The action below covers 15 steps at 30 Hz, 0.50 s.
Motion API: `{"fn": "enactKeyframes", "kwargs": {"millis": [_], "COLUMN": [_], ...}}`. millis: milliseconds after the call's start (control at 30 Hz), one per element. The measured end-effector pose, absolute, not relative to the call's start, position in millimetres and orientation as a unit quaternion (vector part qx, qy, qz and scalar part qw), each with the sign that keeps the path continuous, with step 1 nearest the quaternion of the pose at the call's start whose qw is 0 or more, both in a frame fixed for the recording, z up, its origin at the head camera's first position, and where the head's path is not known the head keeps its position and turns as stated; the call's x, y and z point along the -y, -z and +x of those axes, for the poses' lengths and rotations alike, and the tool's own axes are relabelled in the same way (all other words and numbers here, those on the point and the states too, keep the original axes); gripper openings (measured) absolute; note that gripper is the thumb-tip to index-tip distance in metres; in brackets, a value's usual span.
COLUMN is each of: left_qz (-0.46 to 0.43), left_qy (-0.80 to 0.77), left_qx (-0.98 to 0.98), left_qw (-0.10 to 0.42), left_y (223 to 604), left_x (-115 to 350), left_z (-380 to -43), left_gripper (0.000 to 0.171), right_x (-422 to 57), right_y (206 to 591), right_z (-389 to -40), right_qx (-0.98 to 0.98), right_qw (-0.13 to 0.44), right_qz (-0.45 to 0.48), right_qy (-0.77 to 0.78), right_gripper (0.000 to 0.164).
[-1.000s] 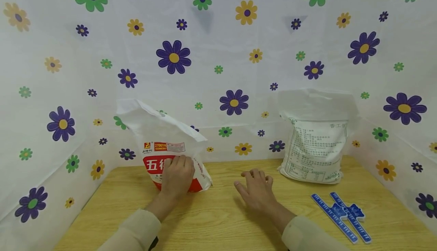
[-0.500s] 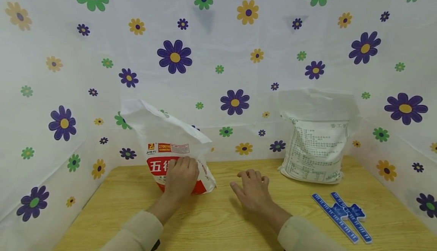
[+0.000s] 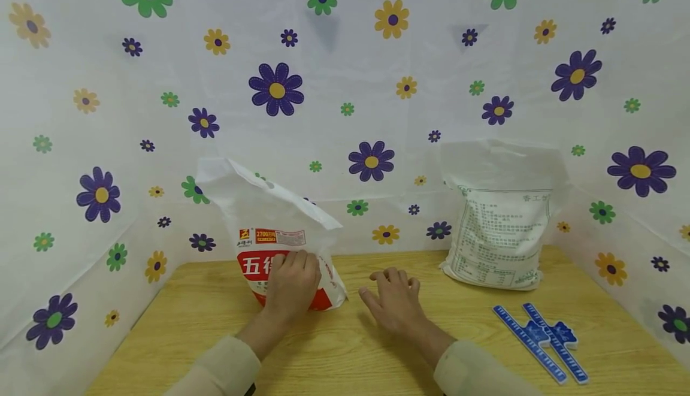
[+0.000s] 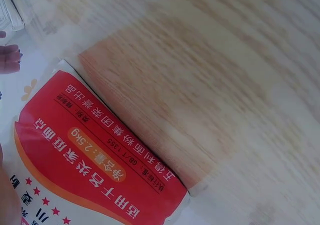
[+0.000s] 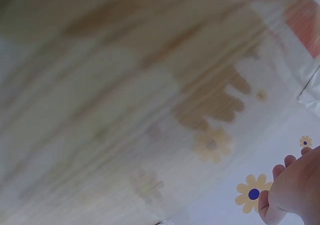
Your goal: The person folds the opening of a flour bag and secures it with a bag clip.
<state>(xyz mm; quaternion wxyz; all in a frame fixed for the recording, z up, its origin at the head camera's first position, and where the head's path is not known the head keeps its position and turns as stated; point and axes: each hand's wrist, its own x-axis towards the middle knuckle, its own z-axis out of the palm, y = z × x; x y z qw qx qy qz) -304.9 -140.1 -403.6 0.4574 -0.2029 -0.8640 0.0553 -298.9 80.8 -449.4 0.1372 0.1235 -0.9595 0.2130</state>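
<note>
My left hand grips the front of a red-and-white bag of flour, its fingers bent against the printed face. The bag leans on the table, its loose white top slanting up to the left. In the left wrist view, the flour bag's red lower panel rests on the wood, with my right hand's fingertips at the left edge. To the right of the bag, my right hand is held over the table with relaxed, spread fingers and nothing in them. The right wrist view shows that same hand low at the right.
A second white bag with green print stands upright at the back right. Two long blue clips lie side by side in front of it on the wooden table. A flower-patterned curtain encloses the back and sides.
My left hand and the flour bag have shifted right and slightly nearer to me. My right hand has drifted a little left, narrowing the gap to the bag.
</note>
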Motion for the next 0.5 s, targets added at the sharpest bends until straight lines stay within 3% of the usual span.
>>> {"fn": "enactKeyframes", "kwargs": {"millis": [500], "left_qz": [-0.216], "left_qy": [-0.060], "left_qx": [0.856], "left_qw": [0.466], "left_y": [406], "left_x": [130], "left_z": [-299], "left_gripper": [0.018], "right_x": [-69], "right_y": [448], "right_z": [-299], "right_qx": [0.963], "right_qw": [0.120], "right_qz": [0.125], "right_qy": [-0.206], "right_gripper": [0.059]}}
